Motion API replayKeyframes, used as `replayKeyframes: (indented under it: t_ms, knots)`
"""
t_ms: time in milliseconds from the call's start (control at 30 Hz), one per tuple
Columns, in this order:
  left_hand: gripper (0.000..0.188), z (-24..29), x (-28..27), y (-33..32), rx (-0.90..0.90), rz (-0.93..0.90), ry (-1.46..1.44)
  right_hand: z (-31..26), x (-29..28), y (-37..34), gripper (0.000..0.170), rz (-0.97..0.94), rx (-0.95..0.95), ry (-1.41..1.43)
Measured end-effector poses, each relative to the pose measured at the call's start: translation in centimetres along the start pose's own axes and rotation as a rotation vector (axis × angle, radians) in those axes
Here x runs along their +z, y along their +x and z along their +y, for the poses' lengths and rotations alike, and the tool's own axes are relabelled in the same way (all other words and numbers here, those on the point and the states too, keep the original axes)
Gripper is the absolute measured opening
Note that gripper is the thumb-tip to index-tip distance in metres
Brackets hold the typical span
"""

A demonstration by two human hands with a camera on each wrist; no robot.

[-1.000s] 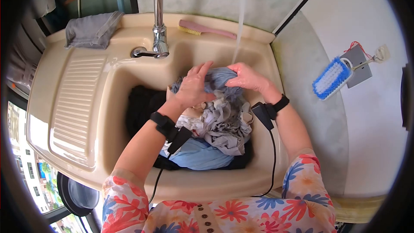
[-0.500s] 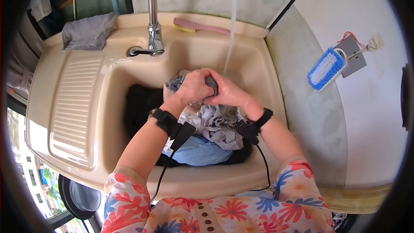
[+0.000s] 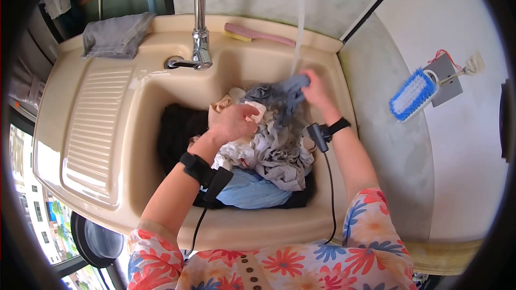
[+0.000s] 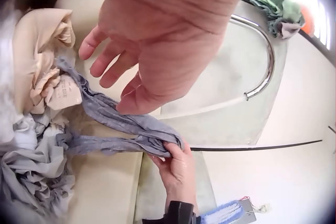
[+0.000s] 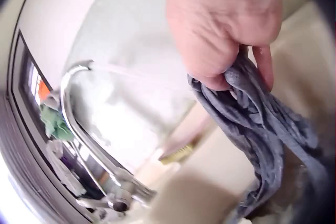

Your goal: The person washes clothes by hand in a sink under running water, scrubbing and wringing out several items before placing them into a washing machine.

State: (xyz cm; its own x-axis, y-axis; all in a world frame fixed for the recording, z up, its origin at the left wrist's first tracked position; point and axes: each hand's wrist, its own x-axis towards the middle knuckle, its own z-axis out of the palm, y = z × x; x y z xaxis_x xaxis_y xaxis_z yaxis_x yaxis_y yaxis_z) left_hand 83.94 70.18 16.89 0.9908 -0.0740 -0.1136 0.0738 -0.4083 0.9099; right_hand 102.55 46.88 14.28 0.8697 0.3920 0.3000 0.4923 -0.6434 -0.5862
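Note:
In the head view the right hand grips one end of a wet blue-grey cloth at the basin's right, close to the running water. The right wrist view shows that cloth hanging in folds from the curled fingers of the right hand. Over the beige and white clothes the left hand hovers with loosely bent fingers, holding nothing; in the left wrist view this hand is above the cloth. Grey cloth and light blue cloth lie nearer the body.
A chrome faucet rises behind the sink. On the back ledge lies a pink brush; a grey cloth rests at the back left. Black clothes fill the basin's left. A blue-white brush hangs on the right wall.
Both hands were together squeezing the bundled blue-grey cloth. Now they are apart: the left has let go and moved down-left, while the right has carried one end up to the right, spreading the cloth.

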Motion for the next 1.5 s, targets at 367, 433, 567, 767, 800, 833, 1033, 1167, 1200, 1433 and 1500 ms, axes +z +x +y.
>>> replayKeyframes:
  t_ms: [367, 433, 567, 767, 800, 833, 1033, 1167, 1200, 1433, 1500]
  knots:
    - [0.046, -0.9, 2.2, -1.1, -0.244, -0.056, -0.474, 4.1, 5.2, -4.3, 0.029, -0.715, 0.15, -0.518]
    - [0.053, 0.0, 2.1, -1.0, -0.366, -0.079, -0.672, 0.4, 3.6, -3.3, 0.033, -0.275, -0.013, -0.1]
    - [0.064, 0.4, 2.6, 0.1, -0.602, 0.073, -1.228, -12.8, 0.0, -4.8, 0.032, -0.389, -0.344, 0.125]
    - [0.03, -7.5, 4.6, 1.7, -0.117, -0.018, -1.691, -17.1, 2.3, -8.3, 0.037, -0.29, -0.465, 0.454]
    - [0.03, -6.4, 4.6, 1.5, -0.121, -0.018, -1.69, -14.6, 4.4, -8.0, 0.034, -0.21, -0.393, 0.389]
    - [0.028, -5.1, 4.5, 1.8, -0.239, 0.104, -1.589, -12.9, 5.8, -7.4, 0.03, -0.13, -0.324, 0.323]
    - [0.042, -0.5, 1.4, 2.3, -0.302, 0.226, -1.255, 0.4, 4.1, -0.8, 0.032, 0.108, 0.442, 0.369]
    - [0.043, -0.1, 0.4, 0.8, -0.249, 0.191, -1.075, 2.5, 2.1, -0.2, 0.029, 0.241, 0.307, 0.175]
    - [0.042, -0.5, 0.5, 0.5, -0.257, 0.144, -1.068, 3.4, 2.9, -1.2, 0.03, 0.196, 0.178, -0.065]
    - [0.034, -0.5, 1.3, -1.5, -0.315, 0.055, -0.988, 5.2, 7.0, -6.1, 0.033, -0.692, 0.183, -0.602]
    - [0.034, -0.3, 1.0, -1.7, -0.323, 0.044, -0.928, 5.5, 6.1, -5.4, 0.032, -0.815, 0.145, -0.668]
